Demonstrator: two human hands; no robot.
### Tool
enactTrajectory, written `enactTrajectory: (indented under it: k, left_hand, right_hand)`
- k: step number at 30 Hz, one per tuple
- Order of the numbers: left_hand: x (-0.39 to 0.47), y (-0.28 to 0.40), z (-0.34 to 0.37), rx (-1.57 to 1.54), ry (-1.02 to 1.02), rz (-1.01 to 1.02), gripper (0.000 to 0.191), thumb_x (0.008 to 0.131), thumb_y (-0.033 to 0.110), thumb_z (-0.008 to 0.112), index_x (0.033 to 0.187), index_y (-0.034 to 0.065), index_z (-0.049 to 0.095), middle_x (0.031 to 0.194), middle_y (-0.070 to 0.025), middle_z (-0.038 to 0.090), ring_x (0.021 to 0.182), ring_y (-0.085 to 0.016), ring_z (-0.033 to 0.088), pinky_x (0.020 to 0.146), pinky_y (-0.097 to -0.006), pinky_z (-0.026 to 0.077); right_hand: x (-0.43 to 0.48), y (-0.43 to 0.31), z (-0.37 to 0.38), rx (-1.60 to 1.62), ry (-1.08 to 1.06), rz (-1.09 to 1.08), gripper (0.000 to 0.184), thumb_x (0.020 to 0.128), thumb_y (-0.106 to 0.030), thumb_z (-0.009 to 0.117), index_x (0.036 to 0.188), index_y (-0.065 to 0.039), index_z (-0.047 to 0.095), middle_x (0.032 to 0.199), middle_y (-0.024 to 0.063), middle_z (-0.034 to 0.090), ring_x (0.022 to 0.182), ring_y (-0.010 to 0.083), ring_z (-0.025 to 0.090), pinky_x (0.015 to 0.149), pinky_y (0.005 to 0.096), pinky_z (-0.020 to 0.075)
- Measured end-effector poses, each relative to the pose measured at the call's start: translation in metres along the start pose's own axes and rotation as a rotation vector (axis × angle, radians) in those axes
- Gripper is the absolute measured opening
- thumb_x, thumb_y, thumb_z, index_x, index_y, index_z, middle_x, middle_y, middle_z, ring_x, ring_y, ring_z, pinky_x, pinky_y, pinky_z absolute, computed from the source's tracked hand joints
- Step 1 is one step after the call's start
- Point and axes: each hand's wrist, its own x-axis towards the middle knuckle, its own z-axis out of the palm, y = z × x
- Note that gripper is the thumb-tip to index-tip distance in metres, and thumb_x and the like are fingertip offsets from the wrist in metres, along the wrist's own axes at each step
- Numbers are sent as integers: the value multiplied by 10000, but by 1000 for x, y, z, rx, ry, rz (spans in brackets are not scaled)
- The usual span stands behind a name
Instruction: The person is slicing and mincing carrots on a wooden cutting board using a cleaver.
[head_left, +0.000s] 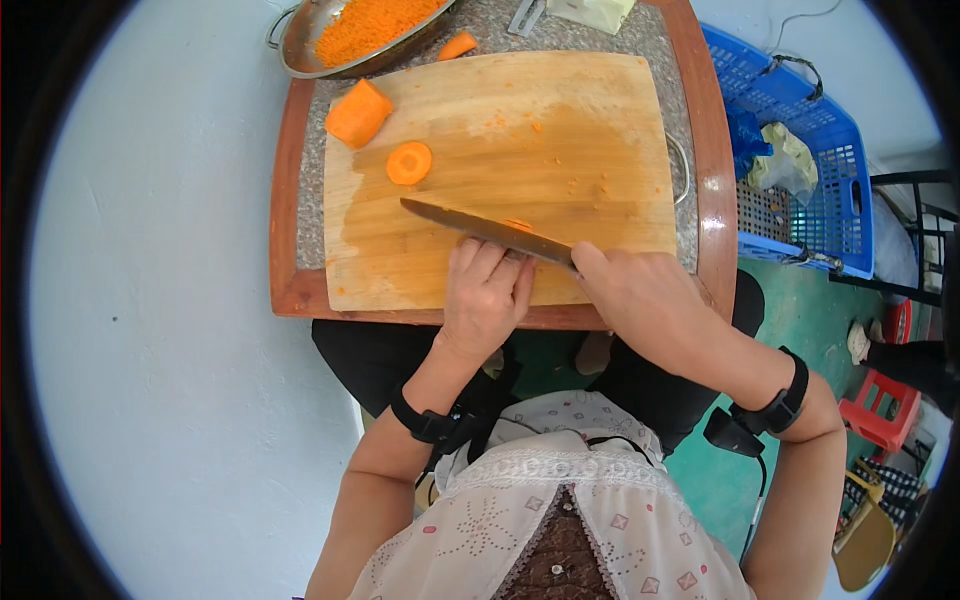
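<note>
My right hand (637, 292) grips a kitchen knife (487, 230) by its handle. The blade slants up and left over a wooden cutting board (495, 82). Close against the near side of the blade, my left hand (484, 289) has its fingers curled down at the board; whatever lies under them is hidden. A sliver of orange carrot (517, 223) shows just past the blade. Farther up on the left lie a round carrot slice (409, 163) and a thick peeled carrot chunk (358, 114). Small carrot crumbs dot the board's right half.
Finely chopped carrot fills part of a metal pan (296, 49) behind the board. Near it are a carrot end (457, 46), a metal tool (526, 16) and a pale bag (592, 11). To the right stand a blue plastic basket (840, 150) and a red stool (881, 412); another person's foot (859, 343) shows there.
</note>
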Motion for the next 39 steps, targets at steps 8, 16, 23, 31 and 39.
enactTrajectory:
  k: [8,16,23,31,39]
  left_hand:
    - [0,0,0,19,-12,18,166,655,-24,703,813,-25,650,875,-123,606,843,-305,557,732,-381,439]
    - [3,2,2,14,36,39,174,641,-40,704,808,-30,657,865,-130,617,801,-317,566,721,-374,454]
    - [-3,-1,1,-15,13,8,170,661,-24,710,817,-19,643,885,-119,595,886,-312,560,767,-398,437]
    - [-1,-1,1,0,13,19,199,639,-58,705,832,-33,661,890,-138,628,832,-314,583,728,-364,458]
    - [-4,-1,3,2,22,17,191,648,-23,723,822,-31,645,881,-121,605,873,-304,564,800,-409,441]
  right_hand:
    - [-7,0,-5,-30,-53,22,145,750,-36,575,801,-30,439,557,128,582,514,275,624,447,338,484]
    - [14,-3,4,25,47,-43,143,755,-30,574,804,-17,441,561,130,581,531,278,629,448,330,487]
    - [-8,-3,-5,57,-19,18,172,864,-141,550,814,-28,430,569,135,554,501,308,579,430,384,445]
    - [-12,1,-10,0,-50,19,141,746,-28,574,786,-28,438,538,117,557,508,265,613,438,333,471]
    - [19,-2,4,91,12,-54,170,855,-128,554,847,-14,427,564,121,547,541,308,604,458,370,460]
